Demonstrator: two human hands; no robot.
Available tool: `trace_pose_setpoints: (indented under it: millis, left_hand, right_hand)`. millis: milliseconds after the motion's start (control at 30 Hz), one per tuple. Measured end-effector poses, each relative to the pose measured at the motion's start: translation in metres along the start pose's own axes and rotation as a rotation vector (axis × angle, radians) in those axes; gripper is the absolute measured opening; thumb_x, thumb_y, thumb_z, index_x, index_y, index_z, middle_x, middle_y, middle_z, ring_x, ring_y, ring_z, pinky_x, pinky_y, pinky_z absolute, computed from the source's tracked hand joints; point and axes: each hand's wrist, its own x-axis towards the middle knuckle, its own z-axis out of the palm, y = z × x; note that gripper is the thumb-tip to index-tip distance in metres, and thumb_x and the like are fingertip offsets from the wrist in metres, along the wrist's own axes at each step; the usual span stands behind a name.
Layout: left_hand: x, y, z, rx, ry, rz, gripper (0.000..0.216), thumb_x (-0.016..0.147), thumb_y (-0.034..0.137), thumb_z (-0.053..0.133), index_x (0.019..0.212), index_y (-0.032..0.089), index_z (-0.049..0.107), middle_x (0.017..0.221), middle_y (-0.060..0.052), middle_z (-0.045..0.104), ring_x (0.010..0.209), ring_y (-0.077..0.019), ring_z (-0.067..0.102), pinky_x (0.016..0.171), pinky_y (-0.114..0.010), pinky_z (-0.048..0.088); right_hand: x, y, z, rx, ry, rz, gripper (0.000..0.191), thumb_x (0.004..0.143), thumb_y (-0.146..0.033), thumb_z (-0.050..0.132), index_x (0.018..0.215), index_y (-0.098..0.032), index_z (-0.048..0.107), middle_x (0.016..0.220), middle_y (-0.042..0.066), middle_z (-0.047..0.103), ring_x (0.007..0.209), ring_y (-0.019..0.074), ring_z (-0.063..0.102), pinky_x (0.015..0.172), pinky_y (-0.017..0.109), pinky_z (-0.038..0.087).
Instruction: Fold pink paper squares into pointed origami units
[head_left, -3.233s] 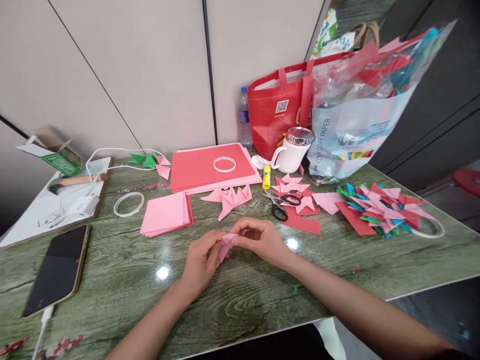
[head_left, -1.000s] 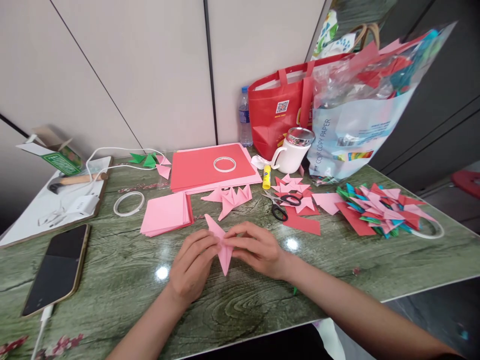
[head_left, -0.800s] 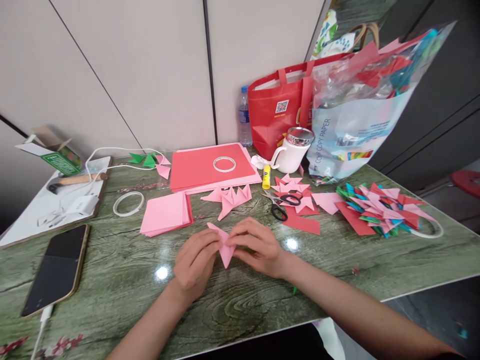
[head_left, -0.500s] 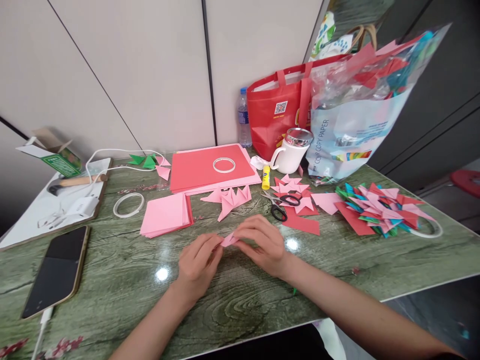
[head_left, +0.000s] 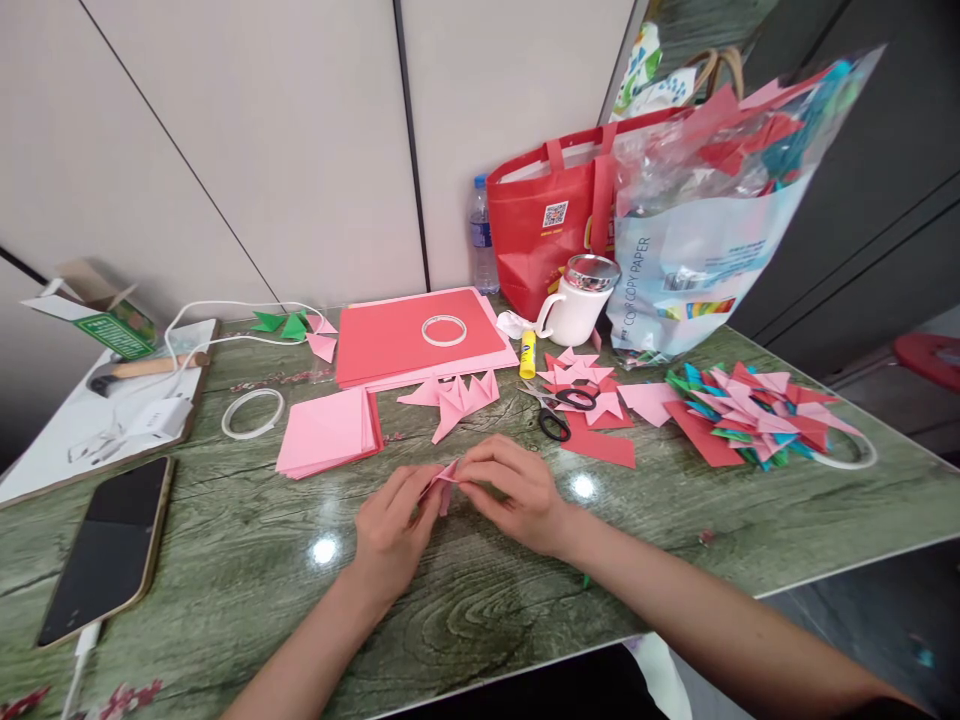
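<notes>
Between my two hands is a small folded piece of pink paper, partly covered by the fingers. My left hand pinches its left side, and one flap hangs down beside those fingertips. The fingers of my right hand are closed on its right edge. Just beyond the hands lie several folded pink paper pieces. To their left is a stack of pink paper squares. Black-handled scissors rest on red and pink paper, right of the folded pieces.
At the back are red sheets with a tape roll, a glue stick, a white mug, a red bag and a plastic bag. A paper-star pile sits right, a phone left.
The pink paper has been turned between the fingers; a flap now stands up and another points down. My right fingers have shifted slightly along it. The view has moved a little.
</notes>
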Motion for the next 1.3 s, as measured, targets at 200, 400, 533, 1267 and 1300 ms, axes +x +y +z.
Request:
trace_pose_setpoints:
  millis: [200,400,533,1267,1300]
  left_hand:
    - [-0.001,-0.001,0.0,-0.068,-0.063,0.019,0.019,0.081,0.007,0.053,0.096,0.016,0.06,0.081,-0.005,0.064,0.069,-0.0116,0.06,0.061,-0.02,0.047]
    - [0.004,0.004,-0.004,-0.255,-0.184,-0.208,0.011,0.082,0.018,0.055,0.085,0.016,0.064,0.064,0.0,0.057,0.056,-0.0106,0.049,0.052,-0.021,0.039]
    - [0.008,0.005,-0.005,-0.41,-0.224,-0.427,0.013,0.08,0.024,0.058,0.081,0.016,0.067,0.068,-0.002,0.061,0.06,-0.0119,0.052,0.055,-0.021,0.04]
    - [0.014,0.0,-0.004,-1.188,-0.247,-1.124,0.021,0.075,0.034,0.065,0.077,0.013,0.064,0.074,-0.002,0.062,0.063,-0.0098,0.053,0.058,-0.019,0.046]
    - [0.014,-0.001,-0.004,-1.158,-0.224,-1.122,0.021,0.074,0.035,0.066,0.075,0.014,0.064,0.073,-0.002,0.061,0.063,-0.0098,0.053,0.056,-0.019,0.046]
  right_hand:
    - [0.003,-0.004,-0.001,0.086,-0.047,0.109,0.007,0.084,-0.018,0.054,0.086,-0.017,0.06,0.081,0.005,0.059,0.078,0.0157,0.054,0.069,0.03,0.047]
    - [0.009,-0.005,-0.004,0.372,-0.085,0.459,0.015,0.084,-0.025,0.053,0.073,-0.016,0.058,0.086,0.006,0.058,0.083,0.0156,0.056,0.07,0.028,0.047]
    - [0.008,0.001,0.0,0.649,-0.115,0.725,0.015,0.076,-0.03,0.063,0.075,-0.017,0.055,0.073,0.0,0.057,0.065,0.0109,0.054,0.058,0.023,0.046]
    - [0.01,0.005,-0.002,0.772,-0.155,0.827,0.019,0.069,-0.028,0.068,0.083,-0.015,0.064,0.073,0.0,0.061,0.064,0.0094,0.054,0.056,0.021,0.044]
    - [0.01,0.005,-0.002,0.756,-0.159,0.82,0.019,0.07,-0.028,0.068,0.084,-0.015,0.064,0.073,0.0,0.061,0.064,0.0095,0.054,0.057,0.022,0.045]
